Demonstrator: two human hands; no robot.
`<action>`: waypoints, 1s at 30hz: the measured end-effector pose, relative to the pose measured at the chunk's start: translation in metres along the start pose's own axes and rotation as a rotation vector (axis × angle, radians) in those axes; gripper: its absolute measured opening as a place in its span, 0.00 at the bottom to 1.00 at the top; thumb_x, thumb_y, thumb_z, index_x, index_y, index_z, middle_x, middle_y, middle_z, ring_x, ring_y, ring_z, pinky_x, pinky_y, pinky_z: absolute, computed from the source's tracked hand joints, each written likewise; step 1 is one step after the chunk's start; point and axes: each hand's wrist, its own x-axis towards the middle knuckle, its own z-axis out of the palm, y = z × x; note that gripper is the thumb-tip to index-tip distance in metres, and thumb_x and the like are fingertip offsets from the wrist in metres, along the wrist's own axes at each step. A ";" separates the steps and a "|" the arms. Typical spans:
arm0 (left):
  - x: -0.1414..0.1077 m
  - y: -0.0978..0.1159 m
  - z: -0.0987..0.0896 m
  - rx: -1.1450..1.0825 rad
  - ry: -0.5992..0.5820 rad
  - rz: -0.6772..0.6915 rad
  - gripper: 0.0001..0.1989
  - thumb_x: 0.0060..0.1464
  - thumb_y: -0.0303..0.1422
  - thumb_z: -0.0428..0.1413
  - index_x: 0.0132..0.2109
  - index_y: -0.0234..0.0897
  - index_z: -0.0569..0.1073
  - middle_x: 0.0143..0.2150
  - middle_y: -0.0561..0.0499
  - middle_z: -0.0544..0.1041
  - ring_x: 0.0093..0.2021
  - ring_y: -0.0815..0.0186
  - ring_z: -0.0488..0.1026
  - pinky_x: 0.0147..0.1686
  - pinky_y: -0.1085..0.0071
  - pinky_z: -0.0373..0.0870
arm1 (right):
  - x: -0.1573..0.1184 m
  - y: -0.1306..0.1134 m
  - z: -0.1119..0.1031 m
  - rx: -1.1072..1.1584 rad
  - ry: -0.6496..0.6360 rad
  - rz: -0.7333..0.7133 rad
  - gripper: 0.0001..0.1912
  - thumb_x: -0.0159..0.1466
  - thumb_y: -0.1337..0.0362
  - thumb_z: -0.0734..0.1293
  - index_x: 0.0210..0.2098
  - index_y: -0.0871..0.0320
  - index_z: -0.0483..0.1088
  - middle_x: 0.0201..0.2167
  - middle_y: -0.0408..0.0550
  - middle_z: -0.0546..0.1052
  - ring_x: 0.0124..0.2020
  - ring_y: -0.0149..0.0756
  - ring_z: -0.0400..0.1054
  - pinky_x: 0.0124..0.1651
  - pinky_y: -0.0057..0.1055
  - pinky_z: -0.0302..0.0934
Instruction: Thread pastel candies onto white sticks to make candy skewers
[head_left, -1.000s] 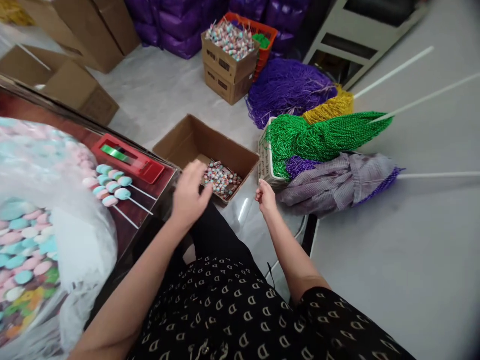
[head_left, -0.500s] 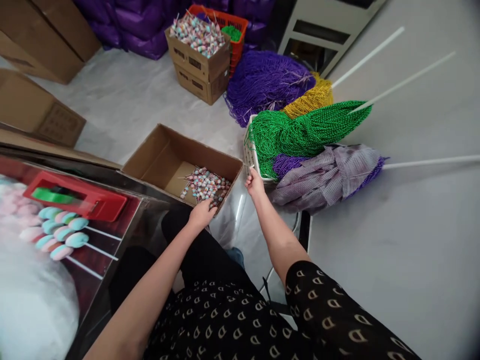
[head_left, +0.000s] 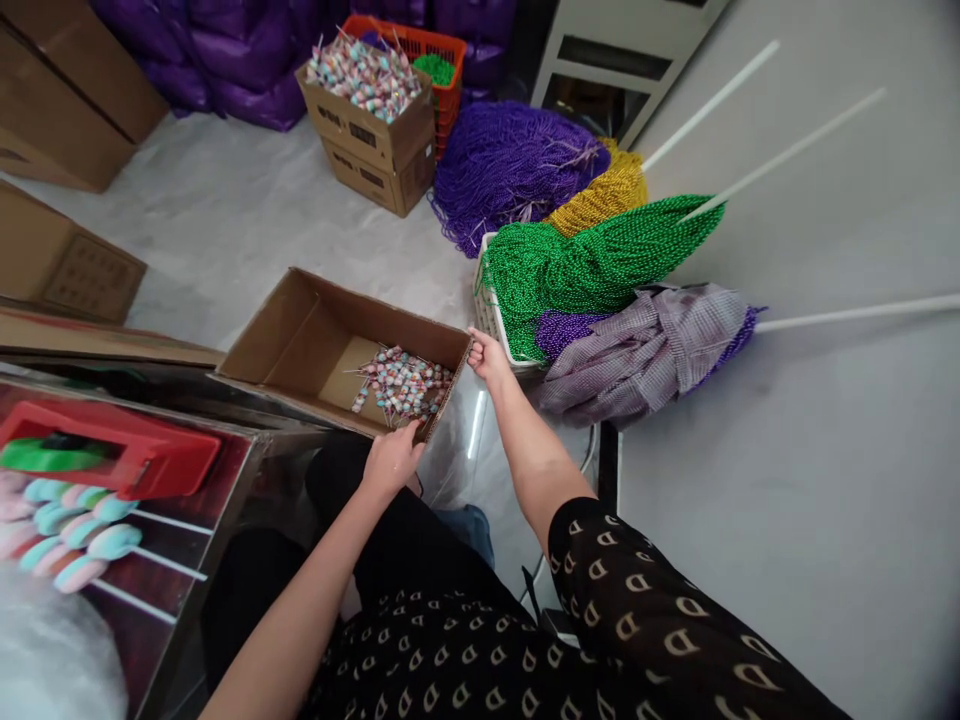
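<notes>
Box [head_left: 274, 322] of brown cardboard, knobbly sticks [head_left: 411, 383] inside, left hand [head_left: 391, 462] curled over near rim, right hand [head_left: 487, 356] pinching its corner

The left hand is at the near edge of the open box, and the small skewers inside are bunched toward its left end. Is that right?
Not quite: the skewers are bunched toward the right end of the box, not the left, as the head view shows. The left hand is at the near edge.
</notes>
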 end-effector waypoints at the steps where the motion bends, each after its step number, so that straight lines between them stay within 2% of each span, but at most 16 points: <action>1: 0.000 0.000 0.000 0.008 -0.005 0.004 0.27 0.71 0.34 0.48 0.73 0.34 0.66 0.64 0.36 0.79 0.65 0.51 0.77 0.63 0.57 0.68 | 0.000 0.000 0.001 0.011 0.003 0.003 0.08 0.66 0.59 0.71 0.38 0.55 0.69 0.13 0.27 0.48 0.15 0.25 0.39 0.18 0.21 0.39; 6: -0.002 0.005 -0.002 0.080 -0.018 0.018 0.27 0.71 0.34 0.49 0.73 0.34 0.65 0.63 0.35 0.80 0.63 0.50 0.77 0.61 0.57 0.69 | 0.000 0.000 0.000 0.069 0.038 0.002 0.04 0.68 0.63 0.68 0.38 0.56 0.70 0.13 0.27 0.47 0.15 0.25 0.39 0.19 0.22 0.39; 10: -0.001 0.007 -0.001 0.106 -0.024 0.028 0.27 0.71 0.37 0.49 0.73 0.36 0.64 0.64 0.37 0.79 0.63 0.49 0.77 0.60 0.57 0.68 | 0.008 -0.003 -0.002 0.090 0.083 -0.031 0.05 0.67 0.61 0.69 0.39 0.56 0.70 0.13 0.27 0.49 0.15 0.25 0.42 0.19 0.22 0.41; 15: 0.003 0.009 0.000 0.105 -0.015 -0.002 0.29 0.73 0.41 0.48 0.74 0.35 0.63 0.64 0.36 0.79 0.62 0.48 0.78 0.60 0.56 0.69 | 0.020 -0.008 -0.004 0.119 0.180 -0.163 0.12 0.67 0.57 0.70 0.48 0.54 0.69 0.17 0.30 0.65 0.20 0.26 0.58 0.26 0.21 0.54; 20: 0.015 0.019 -0.001 0.092 -0.010 -0.036 0.30 0.73 0.43 0.48 0.75 0.33 0.63 0.63 0.35 0.79 0.62 0.47 0.77 0.61 0.56 0.68 | 0.025 -0.003 -0.001 0.119 0.150 -0.241 0.21 0.68 0.59 0.67 0.59 0.54 0.68 0.25 0.36 0.75 0.32 0.29 0.72 0.34 0.23 0.61; 25: 0.035 0.031 0.003 -0.046 -0.105 -0.034 0.33 0.72 0.37 0.49 0.78 0.34 0.55 0.68 0.35 0.76 0.64 0.49 0.77 0.61 0.58 0.71 | 0.031 -0.001 0.002 0.122 0.191 -0.288 0.26 0.69 0.59 0.64 0.66 0.51 0.63 0.31 0.36 0.76 0.39 0.30 0.75 0.38 0.24 0.63; 30: 0.049 0.033 0.008 -0.080 -0.135 -0.085 0.33 0.70 0.29 0.44 0.79 0.36 0.55 0.64 0.35 0.79 0.61 0.49 0.80 0.58 0.58 0.74 | 0.039 -0.001 0.008 0.088 0.145 -0.283 0.26 0.70 0.58 0.65 0.66 0.52 0.64 0.30 0.36 0.76 0.37 0.30 0.76 0.36 0.24 0.63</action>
